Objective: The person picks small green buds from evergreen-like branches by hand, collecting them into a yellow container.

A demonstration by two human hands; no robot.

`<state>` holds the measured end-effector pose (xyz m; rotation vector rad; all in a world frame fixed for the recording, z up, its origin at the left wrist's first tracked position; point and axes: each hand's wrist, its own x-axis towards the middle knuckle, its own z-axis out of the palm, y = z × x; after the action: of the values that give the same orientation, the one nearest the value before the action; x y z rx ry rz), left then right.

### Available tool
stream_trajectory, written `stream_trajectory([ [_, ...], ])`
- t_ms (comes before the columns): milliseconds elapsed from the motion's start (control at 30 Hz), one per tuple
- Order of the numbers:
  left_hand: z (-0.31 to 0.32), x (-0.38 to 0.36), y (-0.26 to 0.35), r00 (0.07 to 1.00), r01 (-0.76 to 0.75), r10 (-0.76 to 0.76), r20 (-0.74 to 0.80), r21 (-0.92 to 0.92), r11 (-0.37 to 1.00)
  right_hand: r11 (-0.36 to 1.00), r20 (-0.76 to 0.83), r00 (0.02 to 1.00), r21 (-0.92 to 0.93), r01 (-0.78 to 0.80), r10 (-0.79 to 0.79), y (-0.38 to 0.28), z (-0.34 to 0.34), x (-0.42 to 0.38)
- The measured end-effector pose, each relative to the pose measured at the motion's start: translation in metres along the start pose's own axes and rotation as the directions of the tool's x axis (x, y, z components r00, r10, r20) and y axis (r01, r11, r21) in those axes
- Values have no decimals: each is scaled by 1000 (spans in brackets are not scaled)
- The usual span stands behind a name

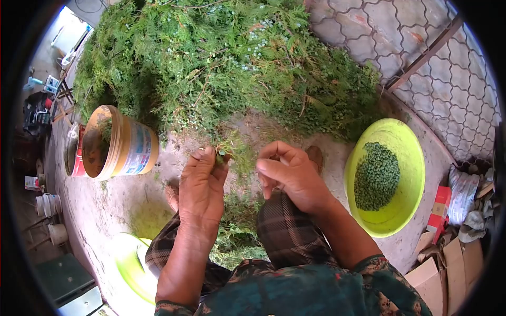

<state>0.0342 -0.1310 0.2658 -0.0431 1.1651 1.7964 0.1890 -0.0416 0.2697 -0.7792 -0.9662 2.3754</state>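
My left hand (202,187), closed in a pinch, holds a small evergreen sprig (227,149) between thumb and fingers. Just to its right, apart from the sprig, is my right hand (295,176). Its fingers are curled in toward the thumb; anything between them is too small or hidden to make out. Beyond both hands lies a big heap of cut evergreen branches (211,68), dotted with pale bluish cones. More green cuttings (237,237) lie on the floor between my knees. On the right, a yellow-green basin (414,158) holds many small green cones (377,176).
A tan bucket (139,150) lies tipped at left, beside a red-and-white container (78,152). Another yellow-green basin (124,263) stands by my left leg. Wire mesh (443,84) borders the upper right. Cardboard (448,274) and bags (464,192) are piled at lower right.
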Motion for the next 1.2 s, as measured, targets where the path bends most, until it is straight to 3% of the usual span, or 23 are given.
stream_trajectory([
  [33, -2, 1, -1, 998, -65, 65, 28, 21, 998, 990, 30, 998, -128, 65, -61, 0, 2, 0],
  [167, 3, -1, -5, 990, -135, 133, 40, 52, 989, 973, 136, 991, -228, 37, -6, -2, 13, -1],
  [267, 14, -9, -8, 989, -151, 151, 3, 83, 985, 970, 107, 988, -228, -88, 115, -3, 16, 5],
  [333, 25, -16, -8, 977, -211, 212, 19, 247, 946, 978, 101, 993, -204, -45, 67, -2, 21, 7],
  [400, 33, -22, -16, 973, -232, 225, 55, 169, 958, 988, 100, 995, -152, 34, -18, 1, 28, 11],
  [433, 33, -22, -24, 959, -280, 267, 97, 159, 947, 976, 19, 1000, -216, 4, 0, -2, 31, 10],
  [500, 32, -22, -29, 940, -333, 316, 128, 146, 932, 972, 31, 999, -235, -1, 8, 2, 23, 7],
  [600, 31, -22, -26, 941, -322, 298, 163, 148, 935, 965, 16, 1000, -262, -13, 18, 3, 21, 6],
  [667, 30, -17, -18, 949, -310, 289, 123, 226, 923, 970, 133, 981, -216, -111, 142, 3, 18, 7],
  [733, 20, -8, 4, 992, -126, 128, -16, 100, 987, 974, 188, 962, -147, -172, 198, -1, 13, 8],
  [767, 14, -4, 11, 989, -145, 145, -6, 55, 988, 968, 248, 936, -85, -237, 250, -3, 12, 8],
  [800, 10, -1, 16, 987, -163, 163, 5, 9, 987, 969, 244, 938, -82, -232, 245, -2, 10, 8],
  [867, 5, 2, 20, 992, -126, 126, 0, -4, 992, 968, 183, 966, 142, -208, 181, 3, 7, 12],
  [933, 3, 1, 20, 992, -109, 110, 65, -14, 994, 950, 227, 952, 188, -249, 205, 6, 1, 15],
  [1000, 8, -2, 19, 996, -82, 83, 44, -23, 996, 932, 132, 980, 312, -184, 149, 16, 3, 21],
  [1133, 13, -6, 16, 998, -61, 60, 26, 21, 998, 937, 198, 972, 299, -181, 125, 11, 11, 21],
  [1200, 17, -9, 14, 997, -73, 72, 31, 51, 996, 980, 210, 976, 174, -98, 60, 10, 16, 22],
])
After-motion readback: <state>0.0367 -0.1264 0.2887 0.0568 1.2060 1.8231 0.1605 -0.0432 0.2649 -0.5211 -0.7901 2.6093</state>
